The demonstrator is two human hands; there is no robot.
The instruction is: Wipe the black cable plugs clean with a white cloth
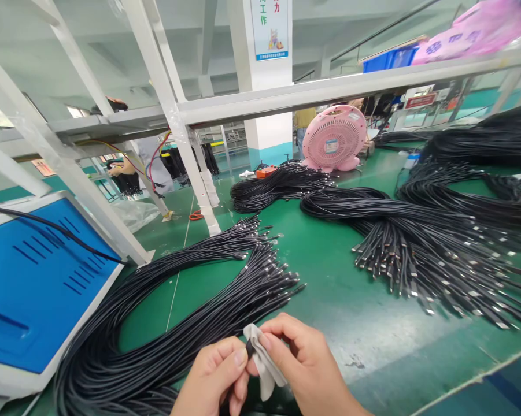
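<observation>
From here I've got the left hand (219, 370) pinched on a small black piece (250, 348) — right hand (306, 361) pinching grey cloth (266, 370) against it — looped cables (186, 326) at ten o'clock.

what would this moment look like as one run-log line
left hand: pinching small black piece | right hand: pinching pale cloth against it | nearby: black cable bundle on green table

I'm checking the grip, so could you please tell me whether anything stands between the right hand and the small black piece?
Yes: the grey cloth pinched in the right hand lies between it and the small black piece held by the left hand.
</observation>
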